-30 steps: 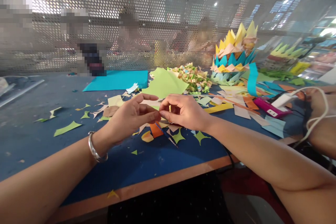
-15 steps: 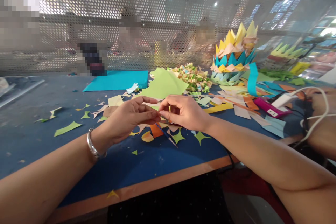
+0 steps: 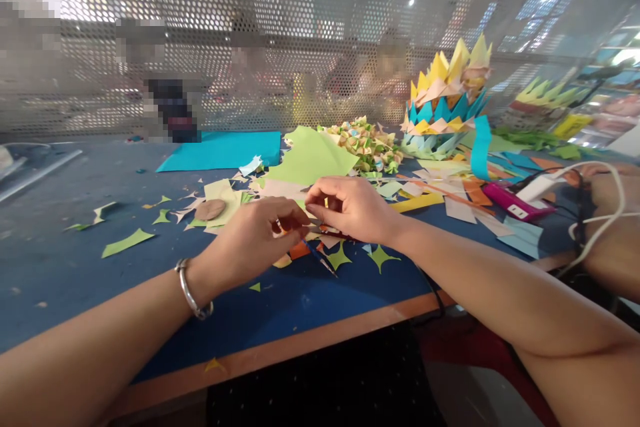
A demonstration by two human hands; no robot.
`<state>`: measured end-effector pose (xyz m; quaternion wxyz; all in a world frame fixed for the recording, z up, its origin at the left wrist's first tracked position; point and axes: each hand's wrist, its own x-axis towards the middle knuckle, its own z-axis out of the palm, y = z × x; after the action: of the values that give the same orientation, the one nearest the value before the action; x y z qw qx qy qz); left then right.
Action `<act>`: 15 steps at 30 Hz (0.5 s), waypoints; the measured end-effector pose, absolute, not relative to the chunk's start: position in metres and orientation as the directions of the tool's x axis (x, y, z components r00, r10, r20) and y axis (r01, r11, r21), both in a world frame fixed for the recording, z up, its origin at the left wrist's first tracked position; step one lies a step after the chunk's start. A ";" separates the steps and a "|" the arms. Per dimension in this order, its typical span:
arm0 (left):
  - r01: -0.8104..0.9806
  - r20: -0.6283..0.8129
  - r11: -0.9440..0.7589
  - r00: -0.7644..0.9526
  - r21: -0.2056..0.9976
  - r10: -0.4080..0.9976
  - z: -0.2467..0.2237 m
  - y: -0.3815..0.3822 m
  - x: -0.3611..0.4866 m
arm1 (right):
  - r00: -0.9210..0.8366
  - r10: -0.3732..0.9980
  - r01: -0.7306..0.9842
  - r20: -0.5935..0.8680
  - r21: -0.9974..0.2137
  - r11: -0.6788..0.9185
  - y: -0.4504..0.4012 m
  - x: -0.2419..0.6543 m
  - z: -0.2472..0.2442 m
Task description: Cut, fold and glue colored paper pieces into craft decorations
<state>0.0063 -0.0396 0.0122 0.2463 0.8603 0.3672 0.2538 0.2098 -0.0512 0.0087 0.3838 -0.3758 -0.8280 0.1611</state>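
Over the middle of the blue table, my left hand (image 3: pixel 260 230), with a silver bangle at its wrist, has its fingers bent and thumb pressed in, tips close together. Facing it, my right hand (image 3: pixel 350 210) is closed in a pinch, its fingertips meeting the left ones. Whatever lies between the two sets of fingertips is too small and hidden to name. Just beneath them is a thin blue stick-like tool (image 3: pixel 319 255) with a pointed end. Green paper scraps (image 3: pixel 339 256) with curved sides lie to the right of it.
Behind my hands lie a green paper sheet (image 3: pixel 317 157), a teal sheet (image 3: pixel 225 150) and a heap of small folded paper pieces (image 3: pixel 370 147). A layered paper construction (image 3: pixel 445 107) stands back right. A purple power adapter (image 3: pixel 517 201) with cables and another person's arm (image 3: pixel 613 240) are at right.
My left hand has turned over and curled, its back now more upward and its straight fingers bent downward. My right hand has barely moved. The round brownish piece at left is more visible.
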 end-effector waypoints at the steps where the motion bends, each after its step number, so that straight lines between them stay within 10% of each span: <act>1: 0.515 0.255 -0.636 0.626 0.575 0.737 0.011 -0.042 0.008 | -0.423 0.747 0.505 0.513 -0.551 0.664 -0.051 0.210 0.010; 15: 0.586 0.180 -0.741 0.731 0.328 0.658 0.008 -0.057 0.034 | -0.458 0.728 0.602 0.511 -0.424 0.676 -0.054 0.213 0.013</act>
<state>0.0340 -0.0573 0.0084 0.1256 0.9219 0.3371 0.1436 0.2126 -0.0536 0.0131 0.3432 -0.3918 -0.8488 0.0912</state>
